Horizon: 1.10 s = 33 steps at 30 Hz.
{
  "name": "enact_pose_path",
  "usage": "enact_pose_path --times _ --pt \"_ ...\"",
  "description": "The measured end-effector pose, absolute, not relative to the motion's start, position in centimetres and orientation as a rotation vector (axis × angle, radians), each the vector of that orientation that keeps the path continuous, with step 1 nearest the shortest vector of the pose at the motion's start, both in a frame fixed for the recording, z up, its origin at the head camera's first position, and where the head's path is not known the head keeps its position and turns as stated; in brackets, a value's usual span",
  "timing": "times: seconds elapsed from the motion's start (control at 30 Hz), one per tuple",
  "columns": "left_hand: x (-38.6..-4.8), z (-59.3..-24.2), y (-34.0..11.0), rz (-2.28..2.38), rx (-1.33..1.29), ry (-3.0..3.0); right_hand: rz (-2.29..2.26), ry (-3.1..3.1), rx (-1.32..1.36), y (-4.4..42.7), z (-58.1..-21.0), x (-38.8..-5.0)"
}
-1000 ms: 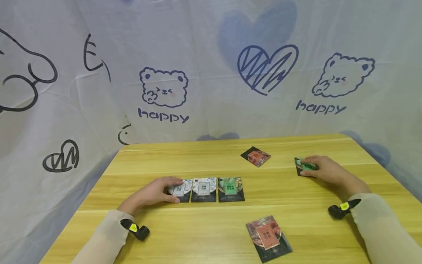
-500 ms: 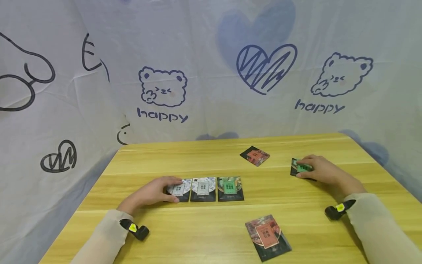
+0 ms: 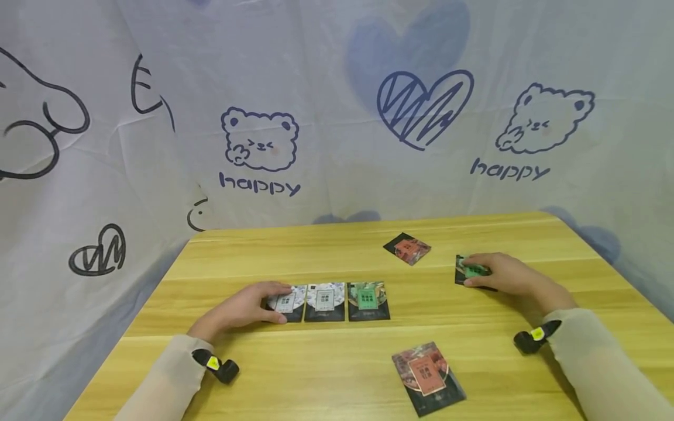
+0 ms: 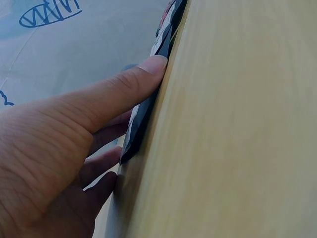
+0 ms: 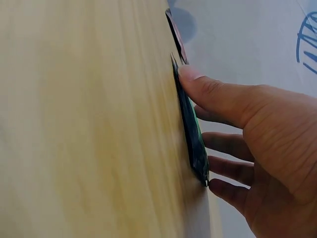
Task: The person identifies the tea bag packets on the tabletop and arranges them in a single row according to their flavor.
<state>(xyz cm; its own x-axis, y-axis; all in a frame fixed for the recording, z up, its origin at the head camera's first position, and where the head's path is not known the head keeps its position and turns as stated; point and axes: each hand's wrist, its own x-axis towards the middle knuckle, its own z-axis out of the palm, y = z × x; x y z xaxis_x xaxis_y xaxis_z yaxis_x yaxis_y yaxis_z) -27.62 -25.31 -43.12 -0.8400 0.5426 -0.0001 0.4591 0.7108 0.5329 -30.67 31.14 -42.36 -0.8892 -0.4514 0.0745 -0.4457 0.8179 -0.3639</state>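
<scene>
Three flat packets lie in a row: a white packet (image 3: 286, 304) at the left, another white packet (image 3: 325, 302) in the middle and a green-labelled packet (image 3: 368, 301) at the right. My left hand (image 3: 239, 307) rests on the leftmost one, its thumb on the near side and its fingers across the far side. Farther right, my right hand (image 3: 518, 280) holds a second green-labelled packet (image 3: 460, 271) between thumb and fingers, low at the tabletop. The right wrist view shows this packet (image 5: 190, 131) edge-on, with the thumb at one end.
A red-labelled packet (image 3: 408, 248) lies askew near the table's back edge. Another red-labelled packet (image 3: 429, 378) lies tilted at the front. Behind the wooden table (image 3: 237, 380) hangs a pale cloth (image 3: 337, 117) with bear and heart drawings.
My right hand has moved left and slightly nearer, carrying the green-labelled packet along the table. The left hand and the row of three packets have stayed in place.
</scene>
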Motion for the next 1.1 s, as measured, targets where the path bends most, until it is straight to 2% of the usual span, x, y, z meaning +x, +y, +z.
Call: enact_pose_path --times 0.57,1.1 --pt "-27.5 -43.2 -25.3 0.794 0.820 2.754 -0.453 2.930 -0.867 27.6 -41.8 -29.7" --pt "-27.7 -43.2 -25.5 0.790 0.819 2.760 -0.480 2.904 -0.826 25.7 -41.9 -29.3"
